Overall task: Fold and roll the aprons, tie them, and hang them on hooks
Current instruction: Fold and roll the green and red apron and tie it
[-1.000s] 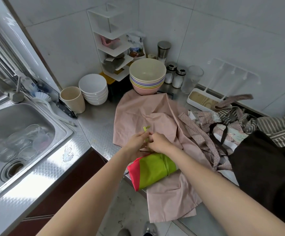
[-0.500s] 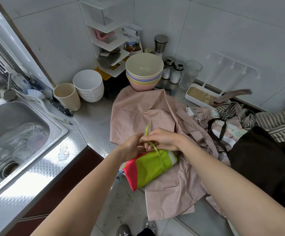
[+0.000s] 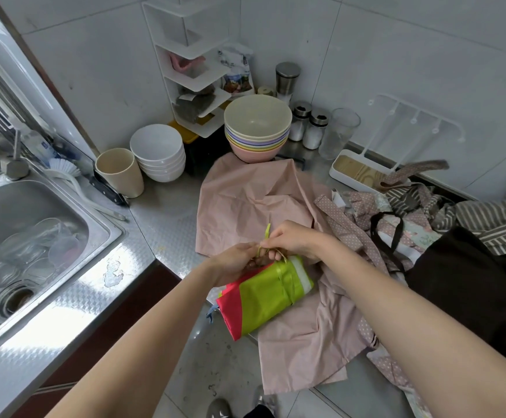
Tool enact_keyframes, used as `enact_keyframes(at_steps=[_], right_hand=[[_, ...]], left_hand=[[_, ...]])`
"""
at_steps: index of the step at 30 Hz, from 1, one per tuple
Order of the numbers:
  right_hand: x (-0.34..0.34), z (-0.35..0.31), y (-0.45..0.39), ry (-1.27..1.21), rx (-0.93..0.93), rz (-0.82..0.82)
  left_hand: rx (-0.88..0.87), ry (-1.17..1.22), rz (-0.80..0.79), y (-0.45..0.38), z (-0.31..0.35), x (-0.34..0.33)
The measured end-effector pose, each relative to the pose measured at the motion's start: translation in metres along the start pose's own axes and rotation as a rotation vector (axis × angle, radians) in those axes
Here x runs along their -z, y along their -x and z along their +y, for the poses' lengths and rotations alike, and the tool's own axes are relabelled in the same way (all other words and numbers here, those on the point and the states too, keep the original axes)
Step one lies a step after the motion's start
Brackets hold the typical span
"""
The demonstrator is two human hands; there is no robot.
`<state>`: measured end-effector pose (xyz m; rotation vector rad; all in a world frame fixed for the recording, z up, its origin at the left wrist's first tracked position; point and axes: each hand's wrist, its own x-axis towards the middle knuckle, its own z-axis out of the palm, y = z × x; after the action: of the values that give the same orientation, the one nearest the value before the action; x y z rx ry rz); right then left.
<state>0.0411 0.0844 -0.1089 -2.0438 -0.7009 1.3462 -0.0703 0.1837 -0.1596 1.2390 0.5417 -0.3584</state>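
Rolled apron (image 3: 271, 295) is showing lime green with a red end and white edge; flat apron (image 3: 245, 200) plain dusty pink; straps (image 3: 345, 227) white-dotted taupe; heaped cloth (image 3: 487, 218) brown-and-white striped.

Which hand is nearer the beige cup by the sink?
Left. The left hand works the tie at the rolled apron's near end, on the side toward the cup; the right hand pinches the tie just beyond it, farther from the cup.
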Motion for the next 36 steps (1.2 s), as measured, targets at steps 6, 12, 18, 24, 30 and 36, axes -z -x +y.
enact_keyframes(at_steps=[6, 12, 18, 24, 30, 36], right_hand=[[-0.002, 0.006, -0.006, 0.222, -0.030, 0.264], [-0.010, -0.002, -0.002, 0.475, 0.122, 0.425], [-0.014, 0.002, 0.001, 0.506, 0.179, 0.446], [-0.023, 0.005, 0.006, 0.395, 0.243, 0.469], [-0.025, 0.013, 0.015, 0.195, 0.185, 0.470], [-0.027, 0.018, 0.018, 0.178, 0.154, 0.460]], left_hand=[[0.006, 0.039, 0.014, 0.001, 0.002, -0.004], [0.043, 0.193, 0.103, 0.001, 0.010, -0.008], [0.060, 0.282, 0.153, 0.007, 0.011, -0.007], [0.014, -0.041, 0.293, 0.000, 0.007, -0.004], [-0.127, -0.301, 0.389, -0.003, 0.005, -0.007], [-0.147, -0.531, 0.431, -0.007, -0.002, -0.009]])
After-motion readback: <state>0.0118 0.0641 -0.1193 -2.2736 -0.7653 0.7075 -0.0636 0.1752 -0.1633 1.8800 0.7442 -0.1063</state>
